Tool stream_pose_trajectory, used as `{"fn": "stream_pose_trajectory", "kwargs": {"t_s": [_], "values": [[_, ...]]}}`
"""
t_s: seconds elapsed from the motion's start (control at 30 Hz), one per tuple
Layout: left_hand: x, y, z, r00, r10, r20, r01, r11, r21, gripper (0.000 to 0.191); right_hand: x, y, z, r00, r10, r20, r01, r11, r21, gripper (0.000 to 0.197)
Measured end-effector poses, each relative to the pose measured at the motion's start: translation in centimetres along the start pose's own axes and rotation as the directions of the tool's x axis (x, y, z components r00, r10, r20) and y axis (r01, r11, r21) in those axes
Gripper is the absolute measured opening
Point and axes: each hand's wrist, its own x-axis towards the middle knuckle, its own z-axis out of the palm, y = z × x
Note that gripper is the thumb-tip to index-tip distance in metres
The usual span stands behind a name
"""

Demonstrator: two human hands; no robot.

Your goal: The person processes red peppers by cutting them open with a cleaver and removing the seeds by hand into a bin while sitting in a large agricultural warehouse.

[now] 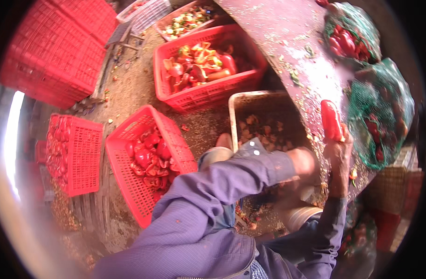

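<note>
My right hand (339,148) grips a red bell pepper (331,118) by its lower end, over the seed-strewn table. My left hand (305,164) is close beside it, near the table's edge. Motion blur hides its fingers, so I cannot tell whether it holds anything. Below the left forearm, partly hidden by the sleeve, stands a worn, pale-rimmed bin (233,120) with pepper scraps (265,130) inside. Past my right hand, a green mesh sack (377,115) with peppers inside lies on the table.
Another mesh sack (364,26) spills red peppers farther along the table (286,31). Red plastic crates (120,144) (207,96) of opened peppers stand on the floor to the left and ahead. A full crate (85,157) and tall stacked crates (56,59) are farther left.
</note>
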Motion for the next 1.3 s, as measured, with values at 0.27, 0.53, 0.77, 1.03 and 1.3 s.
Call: {"fn": "stream_pose_trajectory", "kwargs": {"t_s": [0.27,0.53,0.77,1.03,1.3], "values": [[1.4,-0.5,-0.8,0.989,-0.006,0.146,0.015,0.998,-0.058,0.024,-3.6,-19.9,7.3,0.644,-0.498,0.580,0.396,0.866,0.305,0.046],[1.7,-2.9,-0.5,0.998,0.011,-0.058,-0.021,0.983,-0.181,0.024,-2.1,-11.8,-0.5,0.964,-0.238,0.123,0.201,0.946,0.253,0.012],[2.4,-1.0,-3.9,0.976,-0.053,0.212,0.048,0.998,0.028,0.027,-3.5,9.0,-11.5,0.917,0.292,-0.273,-0.257,0.953,0.159,0.021],[1.1,-2.0,-4.8,0.986,-0.058,0.154,0.044,0.995,0.091,0.029,-4.2,19.0,-17.8,0.603,0.525,-0.601,-0.527,0.828,0.194,0.042],[2.5,-1.8,-5.2,0.988,-0.047,0.145,0.031,0.994,0.107,0.029,-6.0,14.4,-15.1,0.968,0.133,-0.212,-0.236,0.766,-0.597,0.039]]}}
